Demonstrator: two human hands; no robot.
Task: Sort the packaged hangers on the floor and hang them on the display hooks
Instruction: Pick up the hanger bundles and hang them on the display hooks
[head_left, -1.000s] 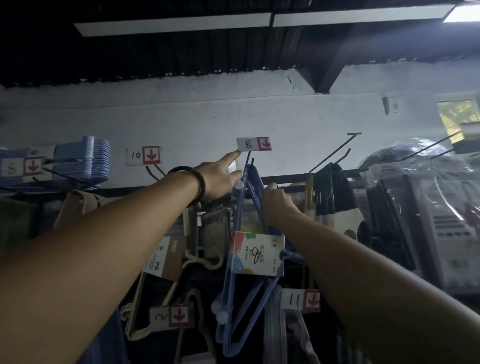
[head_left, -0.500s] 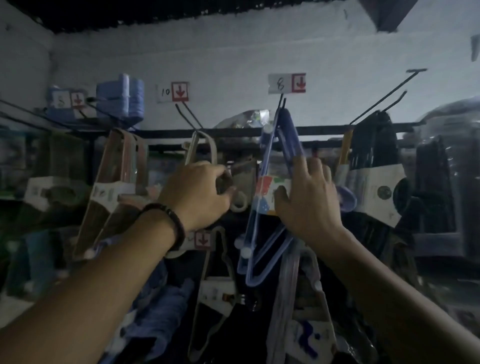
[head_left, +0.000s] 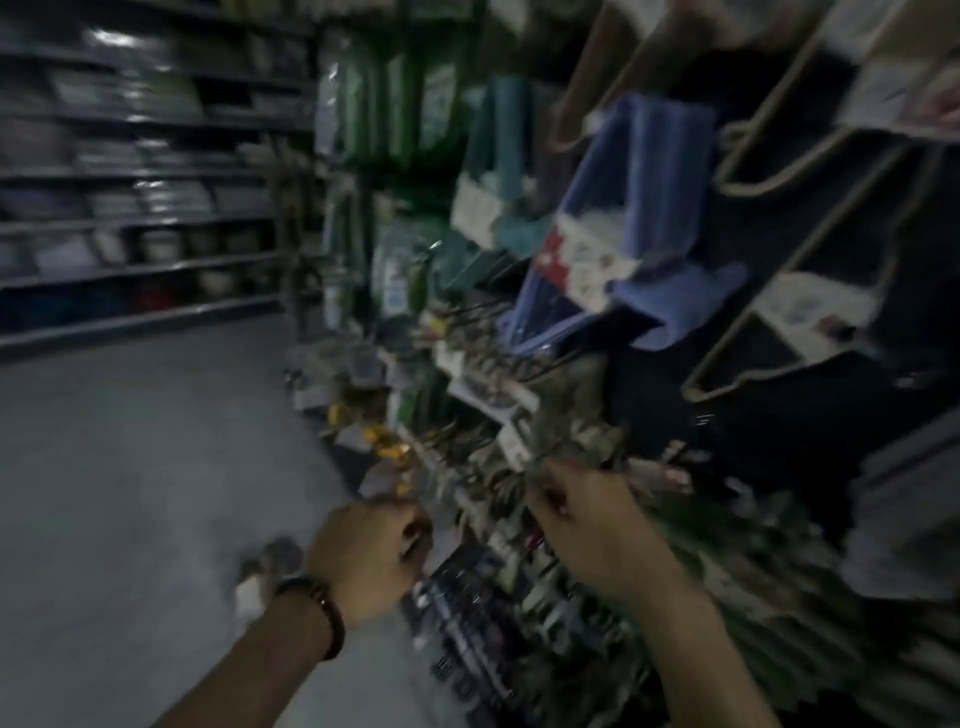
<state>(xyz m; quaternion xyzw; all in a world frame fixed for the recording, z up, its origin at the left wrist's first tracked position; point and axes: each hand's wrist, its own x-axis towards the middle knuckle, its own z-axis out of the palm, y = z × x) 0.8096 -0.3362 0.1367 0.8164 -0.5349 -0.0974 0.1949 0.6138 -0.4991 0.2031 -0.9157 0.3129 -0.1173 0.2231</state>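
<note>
The view is heavily blurred and dim. Your left hand (head_left: 370, 558), with a dark bracelet (head_left: 321, 616) on its wrist, and your right hand (head_left: 587, 525) are low in the view, near each other but apart, in front of a crowded rack of small goods (head_left: 483, 467). The fingers of both hands look curled inward; I cannot tell whether they pinch anything. A pack of blue hangers (head_left: 641, 208) with a paper label hangs tilted on the display, above and well apart from your hands. Beige hangers (head_left: 810, 166) hang just to its right. Grey floor (head_left: 130, 493) spreads to the left, with stocked shelves (head_left: 135, 182) beyond it.
</note>
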